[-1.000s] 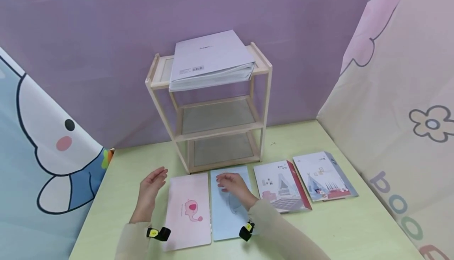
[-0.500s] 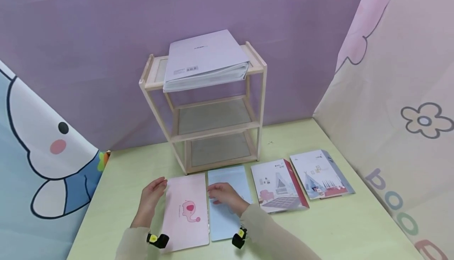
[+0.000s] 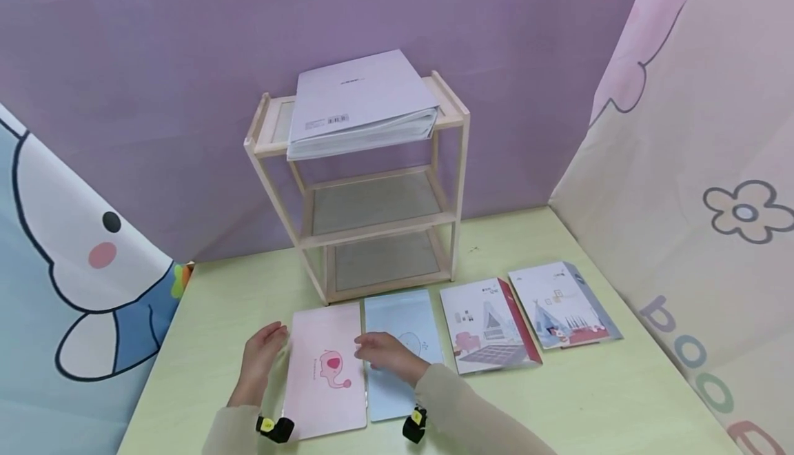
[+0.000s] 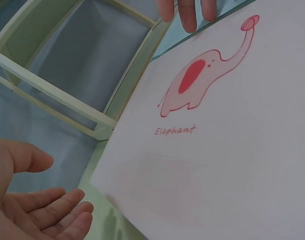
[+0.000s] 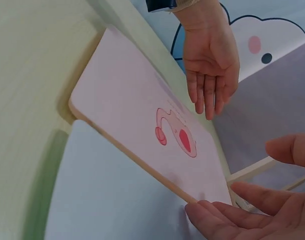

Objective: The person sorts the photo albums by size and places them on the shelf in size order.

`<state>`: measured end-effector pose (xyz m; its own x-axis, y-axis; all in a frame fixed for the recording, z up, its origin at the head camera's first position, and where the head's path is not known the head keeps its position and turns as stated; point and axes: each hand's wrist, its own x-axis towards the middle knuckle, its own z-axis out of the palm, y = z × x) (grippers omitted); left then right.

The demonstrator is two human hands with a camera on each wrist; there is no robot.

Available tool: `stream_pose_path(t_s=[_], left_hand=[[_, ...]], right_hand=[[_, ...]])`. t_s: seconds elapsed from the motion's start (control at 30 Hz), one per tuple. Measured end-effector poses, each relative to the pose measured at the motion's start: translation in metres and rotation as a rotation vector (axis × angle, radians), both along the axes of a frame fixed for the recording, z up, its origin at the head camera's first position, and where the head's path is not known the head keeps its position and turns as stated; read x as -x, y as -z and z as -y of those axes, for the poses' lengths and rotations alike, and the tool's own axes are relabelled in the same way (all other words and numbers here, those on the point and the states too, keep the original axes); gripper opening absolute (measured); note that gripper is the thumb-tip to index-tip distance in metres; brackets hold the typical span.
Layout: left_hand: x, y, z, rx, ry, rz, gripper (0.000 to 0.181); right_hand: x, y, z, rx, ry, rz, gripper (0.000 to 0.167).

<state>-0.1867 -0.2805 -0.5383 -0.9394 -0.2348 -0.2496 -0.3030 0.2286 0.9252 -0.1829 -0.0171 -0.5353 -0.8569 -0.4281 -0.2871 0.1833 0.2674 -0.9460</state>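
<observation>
Pale green tabletop (image 3: 595, 407) is carrying the pink booklet (image 3: 322, 410), the blue booklet (image 3: 400, 311) lying just right of it. Left grip (image 3: 259, 358) is hanging loose beside pink's left edge, holding nothing; right grip (image 3: 391, 356) is hovering relaxed, empty, over blue at pink's right edge, touch unclear. Risk: edges are nearly meeting, so a pinch could be snagging both. Behind, the rack (image 3: 378, 229) is standing close; bumping it could be shifting the overhanging white folder (image 3: 366, 100).

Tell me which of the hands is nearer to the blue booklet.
Right. The right hand is over the blue booklet, near its left edge; the left hand is beyond the pink booklet, beside its left edge.
</observation>
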Motion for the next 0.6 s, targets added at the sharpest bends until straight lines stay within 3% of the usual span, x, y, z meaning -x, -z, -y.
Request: stream_pose_path(t_s=[0.37,0.6], left_hand=[[-0.002,0.009,0.0,0.015,-0.008,0.028,0.049],[-0.006,0.012,0.002,0.046,0.005,0.042,0.048]], right_hand=[[-0.007,-0.004,0.009,-0.115,-0.048,-0.09,0.042],[-0.008,-0.004,0.02,-0.283,-0.074,-0.233,0.03]])
